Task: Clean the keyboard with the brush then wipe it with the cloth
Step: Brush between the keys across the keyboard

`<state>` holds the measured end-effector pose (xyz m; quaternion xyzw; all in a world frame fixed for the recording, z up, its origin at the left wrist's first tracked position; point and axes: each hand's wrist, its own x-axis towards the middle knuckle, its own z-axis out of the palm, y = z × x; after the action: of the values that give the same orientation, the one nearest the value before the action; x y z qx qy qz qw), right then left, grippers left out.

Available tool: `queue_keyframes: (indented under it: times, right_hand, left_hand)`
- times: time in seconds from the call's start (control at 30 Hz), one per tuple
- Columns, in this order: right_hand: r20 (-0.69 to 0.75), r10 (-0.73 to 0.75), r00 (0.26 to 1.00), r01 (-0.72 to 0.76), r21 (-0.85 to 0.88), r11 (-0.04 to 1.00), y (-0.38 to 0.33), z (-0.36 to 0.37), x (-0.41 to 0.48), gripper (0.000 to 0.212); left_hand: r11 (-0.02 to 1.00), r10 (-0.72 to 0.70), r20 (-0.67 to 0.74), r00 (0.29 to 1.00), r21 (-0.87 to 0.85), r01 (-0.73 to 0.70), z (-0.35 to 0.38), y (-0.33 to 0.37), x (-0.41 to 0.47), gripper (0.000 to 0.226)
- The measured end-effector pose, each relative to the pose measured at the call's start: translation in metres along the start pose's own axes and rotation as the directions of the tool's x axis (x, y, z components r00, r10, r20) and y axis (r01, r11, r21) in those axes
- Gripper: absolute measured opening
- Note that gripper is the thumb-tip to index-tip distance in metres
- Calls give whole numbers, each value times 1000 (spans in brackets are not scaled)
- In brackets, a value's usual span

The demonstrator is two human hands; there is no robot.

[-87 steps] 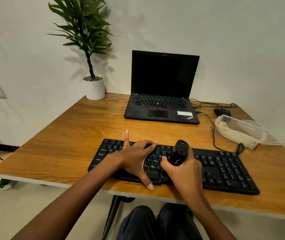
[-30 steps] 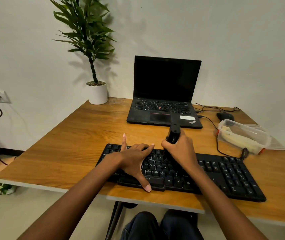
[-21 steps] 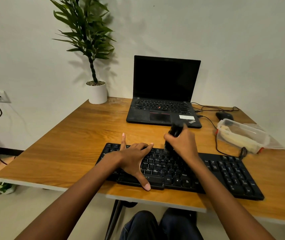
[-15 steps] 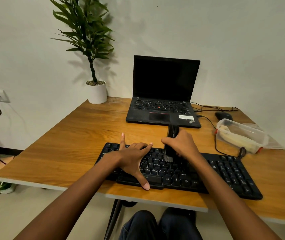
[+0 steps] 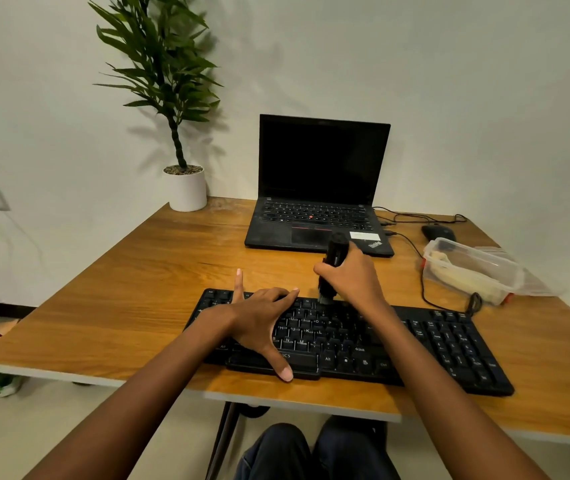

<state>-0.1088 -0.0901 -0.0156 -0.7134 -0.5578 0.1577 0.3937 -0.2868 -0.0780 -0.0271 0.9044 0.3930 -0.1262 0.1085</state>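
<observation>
Wooden desk (image 5: 138, 289), plain wall behind. Black keyboard (image 5: 449, 344) lies along the near edge, right of centre. Left hand (image 5: 259, 317) is flat on its left half, fingers spread, pinning it and gripping nothing. Right hand (image 5: 352, 278) is wrapped round the black brush (image 5: 335, 251), bristles down on the top key row.

Brush looks light: rigid handle, soft bristles. Mid-handle hold suits it. Keyboard looks light and stiff and probably slides on wood, so pin it.

Readable: "ThinkPad" on the laptop (image 5: 321, 188) palm rest, partial "…ICS" on the keyboard front, Alt/Shift/Ctrl legends.

Cloth: can't identify. Something pale sits in the clear tub (image 5: 470, 268) near the right edge.
</observation>
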Motion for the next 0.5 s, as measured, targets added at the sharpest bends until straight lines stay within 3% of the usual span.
queue_keyframes:
  times: [0.1, 0.27, 0.4, 0.5]
  right_hand:
    - [-20, -17, 1000, 17, -15, 1000, 9, 14, -14, 30]
    - [134, 55, 989, -49, -51, 998, 7, 5, -7, 23]
    - [0, 0, 1000, 0, 38, 999, 4, 0, 1, 26]
    - [31, 9, 999, -9, -12, 1000, 7, 9, -9, 30]
  left_hand:
    - [1000, 4, 1, 1000, -8, -4, 1, 0, 0, 130]
    - [1000, -2, 11, 1000, -15, 2, -1, 1, 0, 130]
    - [1000, -1, 11, 1000, -13, 1, -1, 1, 0, 130]
    - [1000, -4, 19, 1000, -21, 4, -1, 1, 1, 130]
